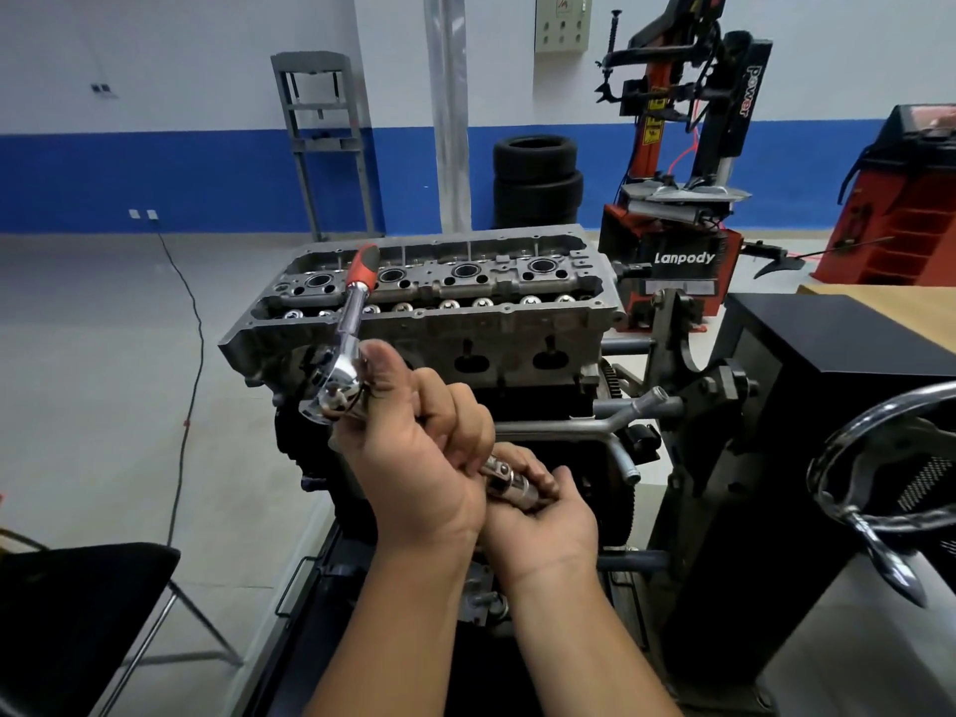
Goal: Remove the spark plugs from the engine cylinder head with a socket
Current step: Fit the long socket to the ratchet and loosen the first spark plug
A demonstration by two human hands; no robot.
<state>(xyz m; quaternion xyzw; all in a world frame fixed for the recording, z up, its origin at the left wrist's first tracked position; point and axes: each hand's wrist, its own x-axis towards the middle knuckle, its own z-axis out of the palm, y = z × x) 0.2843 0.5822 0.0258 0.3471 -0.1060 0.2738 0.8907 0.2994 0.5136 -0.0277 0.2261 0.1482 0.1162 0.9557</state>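
The grey cylinder head [517, 328] sits on an engine stand in mid-view, with several round spark plug wells [468, 271] along its top. In front of it my left hand [414, 447] grips the chrome head of a ratchet [336, 385], thumb raised beside it. The ratchet's red and grey handle points up and away over the head's left end. Just below and right, my right hand [543, 520] is curled round a chrome socket on an extension bar [509, 478] that runs up into my left fist. No spark plug can be seen.
A red and black tyre changer [683, 251] and stacked tyres [535, 178] stand behind the engine. A black box [827, 385] and a chrome handwheel [879, 478] are on the right. A black chair [77, 613] is at lower left, and a cable [186, 385] runs across the floor.
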